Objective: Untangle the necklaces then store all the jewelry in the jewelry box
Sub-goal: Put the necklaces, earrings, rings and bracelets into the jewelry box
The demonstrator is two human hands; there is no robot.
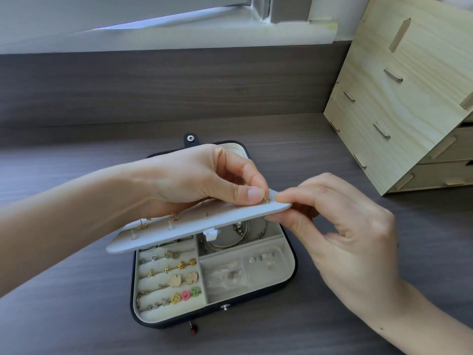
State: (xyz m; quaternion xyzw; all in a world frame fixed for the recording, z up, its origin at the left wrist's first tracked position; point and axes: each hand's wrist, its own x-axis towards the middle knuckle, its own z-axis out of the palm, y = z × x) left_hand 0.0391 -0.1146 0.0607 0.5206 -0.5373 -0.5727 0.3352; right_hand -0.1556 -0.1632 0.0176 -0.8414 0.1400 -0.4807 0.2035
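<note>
Between the left hand [204, 175] and the right hand [345, 221], the earring panel [199, 226] is seen as a pale, matt, suede-like sheet. The thin post [266, 199] pinched at the left fingertips is bright metal. Below the hands, the jewelry box [256, 298] is shown with a dark, leather-like shell, a matt cream velvety lining [288, 257] and a glossy metal snap stud [225, 307]. Shiny silver metal bangles [230, 238] are held in it. The desk [76, 316] under both hands is finished in matt grey wood grain. Beyond the right hand, the drawer unit [396, 98] is made of pale bare plywood.
</note>
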